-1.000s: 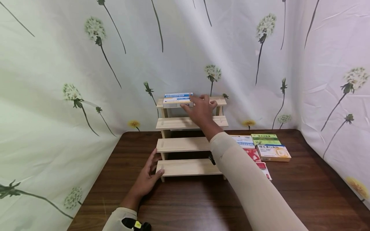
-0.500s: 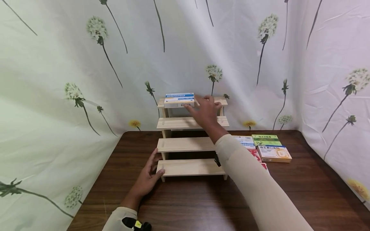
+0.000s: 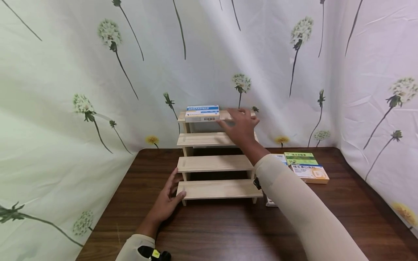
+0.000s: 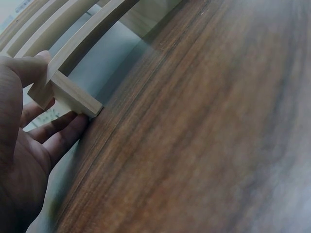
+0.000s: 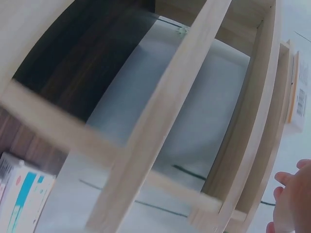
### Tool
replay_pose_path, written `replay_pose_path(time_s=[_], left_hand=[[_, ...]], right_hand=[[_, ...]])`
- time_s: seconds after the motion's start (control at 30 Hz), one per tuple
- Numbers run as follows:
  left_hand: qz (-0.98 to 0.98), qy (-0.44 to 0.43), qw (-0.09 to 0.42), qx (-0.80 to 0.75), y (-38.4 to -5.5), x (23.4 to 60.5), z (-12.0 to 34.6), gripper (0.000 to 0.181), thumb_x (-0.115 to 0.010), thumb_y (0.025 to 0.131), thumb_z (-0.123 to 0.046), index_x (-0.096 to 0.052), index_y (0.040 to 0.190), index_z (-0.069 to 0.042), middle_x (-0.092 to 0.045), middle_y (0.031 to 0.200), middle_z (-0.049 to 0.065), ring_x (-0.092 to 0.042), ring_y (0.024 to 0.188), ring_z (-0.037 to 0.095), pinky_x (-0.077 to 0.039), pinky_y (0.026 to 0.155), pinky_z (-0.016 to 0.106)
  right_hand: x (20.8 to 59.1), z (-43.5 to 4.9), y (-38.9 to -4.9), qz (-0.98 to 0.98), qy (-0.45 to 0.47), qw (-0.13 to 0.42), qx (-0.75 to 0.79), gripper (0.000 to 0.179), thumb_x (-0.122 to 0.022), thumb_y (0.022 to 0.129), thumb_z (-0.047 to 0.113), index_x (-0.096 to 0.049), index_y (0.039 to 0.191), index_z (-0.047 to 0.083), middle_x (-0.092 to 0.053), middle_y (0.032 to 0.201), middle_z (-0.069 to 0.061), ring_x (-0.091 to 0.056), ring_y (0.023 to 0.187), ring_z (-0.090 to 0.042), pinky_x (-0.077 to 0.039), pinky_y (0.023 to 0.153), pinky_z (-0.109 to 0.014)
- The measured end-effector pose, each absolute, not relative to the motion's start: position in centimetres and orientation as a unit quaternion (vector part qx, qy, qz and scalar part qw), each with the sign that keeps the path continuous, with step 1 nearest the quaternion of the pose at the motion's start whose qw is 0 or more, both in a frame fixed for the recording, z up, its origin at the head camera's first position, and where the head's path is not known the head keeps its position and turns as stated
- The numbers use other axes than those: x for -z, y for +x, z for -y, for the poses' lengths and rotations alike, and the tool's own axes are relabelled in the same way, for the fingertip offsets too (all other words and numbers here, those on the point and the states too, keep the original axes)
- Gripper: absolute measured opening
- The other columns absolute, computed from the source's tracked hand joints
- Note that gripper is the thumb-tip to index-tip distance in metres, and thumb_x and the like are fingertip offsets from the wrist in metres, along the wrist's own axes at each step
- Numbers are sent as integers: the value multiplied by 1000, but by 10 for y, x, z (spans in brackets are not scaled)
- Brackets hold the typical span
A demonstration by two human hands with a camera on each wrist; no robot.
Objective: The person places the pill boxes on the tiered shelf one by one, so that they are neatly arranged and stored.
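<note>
A four-step wooden display rack (image 3: pixel 215 164) stands on the table. Its lower left end is gripped by my left hand (image 3: pixel 166 201), thumb at the bottom step and fingers around the side leg, as the left wrist view shows (image 4: pixel 29 145). On the left part of the top step lies a white and blue medicine box (image 3: pixel 202 113), its barcode side facing front. My right hand (image 3: pixel 242 127) hovers by the top step, just right of that box, with spread fingers and nothing held. In the right wrist view its fingers (image 5: pixel 284 179) are apart from the box (image 5: pixel 298 97).
Right of the rack, several medicine boxes lie on the dark wooden table (image 3: pixel 346 210), including a green box (image 3: pixel 301 158) and a white and orange box (image 3: pixel 310 173). My right sleeve (image 3: pixel 303 203) covers some of them. A flower-print cloth (image 3: pixel 209 43) hangs behind the table.
My right hand has let go of the medicine box and moved right, away from it. The box stays on the top step. My left hand keeps its place on the rack.
</note>
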State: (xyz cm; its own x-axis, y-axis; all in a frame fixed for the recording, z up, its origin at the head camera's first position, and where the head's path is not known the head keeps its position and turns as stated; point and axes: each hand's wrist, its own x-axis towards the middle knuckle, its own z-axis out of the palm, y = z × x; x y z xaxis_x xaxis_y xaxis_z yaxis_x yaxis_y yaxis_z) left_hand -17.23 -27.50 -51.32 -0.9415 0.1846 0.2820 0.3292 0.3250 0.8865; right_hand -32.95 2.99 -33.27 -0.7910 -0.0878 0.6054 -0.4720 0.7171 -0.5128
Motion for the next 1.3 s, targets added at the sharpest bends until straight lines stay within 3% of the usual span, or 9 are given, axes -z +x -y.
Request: replay_pose_path(time_s=[0.63, 1.03, 1.17, 1.3], left_hand=[[813, -154, 62, 559, -171, 510, 274, 92, -69, 109, -11, -11, 178, -30, -41, 167, 34, -52, 145, 60, -63, 91, 36], [814, -143, 60, 560, -171, 512, 274, 92, -70, 108, -11, -13, 178, -31, -42, 167, 33, -51, 146, 60, -63, 90, 36], [814, -143, 61, 560, -171, 512, 273, 92, -70, 108, -11, -13, 178, -30, -43, 167, 33, -52, 146, 59, -64, 90, 36], [813, -146, 62, 560, -171, 511, 273, 92, -70, 108, -10, -13, 178, -28, -43, 166, 34, -52, 145, 61, -64, 90, 36]], right_hand=[[343, -78, -312, 848, 176, 340, -368, 69, -84, 98, 40, -62, 156, 10, -60, 159, -15, -45, 149, -41, -23, 108, -75], [366, -112, -301, 826, 165, 323, -432, 70, -85, 97, 32, -59, 158, 8, -52, 160, -20, -43, 148, -44, -21, 111, -76], [374, -123, -298, 817, 156, 327, -449, 69, -86, 96, 29, -60, 158, 9, -49, 159, -23, -43, 148, -44, -30, 117, -71], [383, -133, -295, 811, 149, 327, -462, 70, -87, 95, 27, -60, 157, 7, -47, 159, -24, -44, 146, -43, -43, 115, -65]])
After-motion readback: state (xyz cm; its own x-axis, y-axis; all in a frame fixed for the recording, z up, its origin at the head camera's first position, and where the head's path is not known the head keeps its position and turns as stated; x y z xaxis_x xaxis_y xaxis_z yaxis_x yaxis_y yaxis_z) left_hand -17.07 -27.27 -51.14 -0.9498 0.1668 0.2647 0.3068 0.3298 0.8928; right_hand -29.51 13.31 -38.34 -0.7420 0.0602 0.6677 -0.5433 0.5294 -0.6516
